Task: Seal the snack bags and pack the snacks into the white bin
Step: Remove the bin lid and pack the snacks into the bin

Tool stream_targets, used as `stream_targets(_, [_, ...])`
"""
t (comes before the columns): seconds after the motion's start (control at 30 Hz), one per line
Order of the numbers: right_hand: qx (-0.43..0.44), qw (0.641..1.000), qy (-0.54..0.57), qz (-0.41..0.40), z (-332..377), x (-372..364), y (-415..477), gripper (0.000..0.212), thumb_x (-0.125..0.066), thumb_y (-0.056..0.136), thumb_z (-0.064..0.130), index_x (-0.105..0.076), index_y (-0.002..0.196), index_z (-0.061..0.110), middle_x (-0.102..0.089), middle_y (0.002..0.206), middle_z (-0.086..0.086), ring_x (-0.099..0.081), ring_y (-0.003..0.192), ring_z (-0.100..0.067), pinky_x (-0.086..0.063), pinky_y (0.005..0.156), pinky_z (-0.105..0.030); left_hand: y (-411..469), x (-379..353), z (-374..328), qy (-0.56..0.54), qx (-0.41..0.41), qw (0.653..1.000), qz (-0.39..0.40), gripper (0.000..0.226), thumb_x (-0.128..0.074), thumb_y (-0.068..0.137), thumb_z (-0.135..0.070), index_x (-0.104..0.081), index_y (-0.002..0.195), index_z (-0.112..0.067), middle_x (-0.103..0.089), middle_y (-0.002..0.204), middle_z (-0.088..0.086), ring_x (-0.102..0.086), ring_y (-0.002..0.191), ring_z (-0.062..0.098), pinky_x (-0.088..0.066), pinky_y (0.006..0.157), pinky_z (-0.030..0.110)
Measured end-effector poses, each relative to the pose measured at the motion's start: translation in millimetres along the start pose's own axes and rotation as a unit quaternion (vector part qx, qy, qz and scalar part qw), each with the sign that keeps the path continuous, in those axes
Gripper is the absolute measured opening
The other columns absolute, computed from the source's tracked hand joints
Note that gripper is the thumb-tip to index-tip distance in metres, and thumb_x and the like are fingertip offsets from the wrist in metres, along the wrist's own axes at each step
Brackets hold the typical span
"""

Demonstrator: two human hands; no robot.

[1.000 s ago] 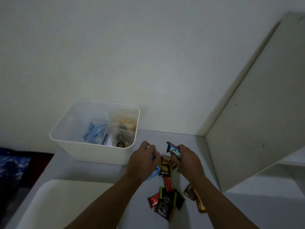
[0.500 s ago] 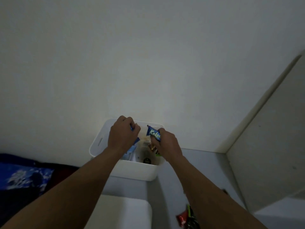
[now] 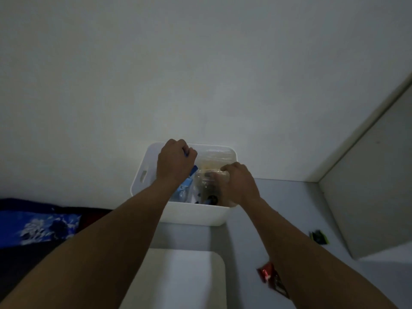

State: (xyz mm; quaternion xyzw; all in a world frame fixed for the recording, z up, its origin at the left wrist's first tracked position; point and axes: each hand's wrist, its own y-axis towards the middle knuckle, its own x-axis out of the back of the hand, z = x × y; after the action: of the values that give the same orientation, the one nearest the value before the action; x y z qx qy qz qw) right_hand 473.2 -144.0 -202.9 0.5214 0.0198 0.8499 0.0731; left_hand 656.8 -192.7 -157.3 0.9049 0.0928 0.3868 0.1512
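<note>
Packing step, by judgement. Nearest: red snack (image 3: pixel 266 272) and green-black snack (image 3: pixel 318 236) lie loose on the table (image 3: pixel 245 241). Left hand (image 3: pixel 176 161) is fisted round a blue snack (image 3: pixel 185 154) above the white bin (image 3: pixel 142 175). Right hand (image 3: pixel 238 186) dips inside by the clear bags (image 3: pixel 214 157); its grip cannot be told. Risk: released high, the snack bounces off the rim. No writing legible.
</note>
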Motion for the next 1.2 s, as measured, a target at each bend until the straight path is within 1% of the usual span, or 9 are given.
stream_targets(0.07, [0.012, 0.999, -0.044, 0.000, -10, 6, 0, 0.045, -0.044, 0.098, 0.044, -0.060, 0.126, 0.013, -0.057, 0.133, -0.008, -0.050, 0.122, -0.028, -0.043, 0.102, -0.042, -3, -12, -6, -0.013, -0.005, 1.000, 0.019, 0.022, -0.058, 0.090, -0.026, -0.059, 0.072, -0.013, -0.056, 0.080, 0.004, -0.054, 0.071, 0.018, -0.043, 0.067, 0.030])
stream_targets(0.13, [0.013, 0.995, -0.077, 0.068, -21, 9, 1, 0.042, -0.039, 0.102, 0.032, -0.051, 0.134, 0.006, -0.052, 0.137, -0.013, -0.043, 0.132, -0.032, -0.039, 0.108, -0.045, -7, -25, -11, -0.009, -0.019, 0.999, 0.045, 0.022, -0.057, 0.091, -0.029, -0.058, 0.075, -0.015, -0.055, 0.085, 0.002, -0.055, 0.074, 0.019, -0.046, 0.070, 0.031])
stream_targets(0.3, [-0.016, 0.987, -0.041, 0.155, -30, 13, -9, 0.057, -0.032, 0.105, 0.032, -0.019, 0.154, 0.005, -0.025, 0.160, -0.015, -0.023, 0.148, -0.028, -0.025, 0.118, -0.041, -27, -54, -11, 0.061, -0.063, 0.985, 0.150, 0.027, -0.052, 0.092, -0.049, -0.064, 0.096, -0.025, -0.058, 0.107, -0.001, -0.061, 0.089, 0.022, -0.045, 0.079, 0.030])
stream_targets(0.5, [-0.027, 0.986, -0.020, 0.163, -30, 15, -17, 0.056, -0.029, 0.106, 0.034, -0.020, 0.153, 0.004, -0.026, 0.158, -0.016, -0.028, 0.145, -0.029, -0.027, 0.116, -0.040, -46, -57, 4, 0.130, -0.054, 0.966, 0.219, 0.054, -0.044, 0.095, -0.055, -0.056, 0.131, -0.018, -0.055, 0.135, 0.007, -0.055, 0.118, 0.028, -0.045, 0.099, 0.040])
stream_targets(0.63, [-0.011, 0.987, -0.020, 0.157, -31, 24, -23, 0.058, -0.031, 0.105, 0.036, -0.024, 0.151, 0.002, -0.028, 0.158, -0.016, -0.027, 0.146, -0.028, -0.026, 0.116, -0.037, -58, -43, -5, 0.164, -0.077, 0.966, 0.185, 0.047, -0.045, 0.098, -0.048, -0.059, 0.125, -0.013, -0.062, 0.127, 0.008, -0.057, 0.114, 0.026, -0.045, 0.096, 0.036])
stream_targets(0.77, [0.000, 0.985, -0.042, 0.165, -49, 37, -36, 0.063, -0.030, 0.105, 0.040, -0.018, 0.154, 0.002, -0.018, 0.162, -0.014, -0.015, 0.151, -0.023, -0.016, 0.120, -0.034, -82, -34, -23, 0.221, -0.179, 0.952, 0.113, 0.037, -0.046, 0.097, -0.040, -0.069, 0.109, -0.014, -0.070, 0.112, 0.008, -0.062, 0.100, 0.027, -0.049, 0.088, 0.039])
stream_targets(0.83, [-0.003, 0.986, -0.052, 0.158, -66, 45, -47, 0.064, -0.031, 0.105, 0.043, -0.019, 0.154, 0.002, -0.018, 0.162, -0.015, -0.015, 0.151, -0.024, -0.015, 0.120, -0.035, -100, -38, -31, 0.227, -0.187, 0.951, 0.098, 0.042, -0.040, 0.095, -0.043, -0.067, 0.112, -0.016, -0.069, 0.112, 0.005, -0.059, 0.099, 0.026, -0.049, 0.085, 0.040])
stream_targets(1.0, [-0.051, 0.982, -0.042, 0.176, -119, 49, -101, 0.064, -0.031, 0.104, 0.044, -0.021, 0.154, 0.005, -0.017, 0.162, -0.014, -0.015, 0.151, -0.025, -0.016, 0.120, -0.038, -176, -71, -50, 0.204, -0.219, 0.951, 0.072, 0.038, -0.052, 0.094, -0.039, -0.067, 0.116, -0.011, -0.068, 0.114, 0.006, -0.058, 0.102, 0.029, -0.046, 0.081, 0.039])
stream_targets(1.2, [-0.122, 0.969, -0.092, 0.193, -200, 27, -166, 0.066, -0.031, 0.101, 0.053, -0.015, 0.156, 0.021, -0.006, 0.164, -0.015, -0.004, 0.151, -0.032, -0.013, 0.118, -0.059, -250, -135, -62, 0.151, -0.171, 0.943, 0.244, 0.061, -0.046, 0.093, -0.052, -0.043, 0.142, -0.016, -0.053, 0.139, 0.006, -0.051, 0.122, 0.024, -0.047, 0.098, 0.040])
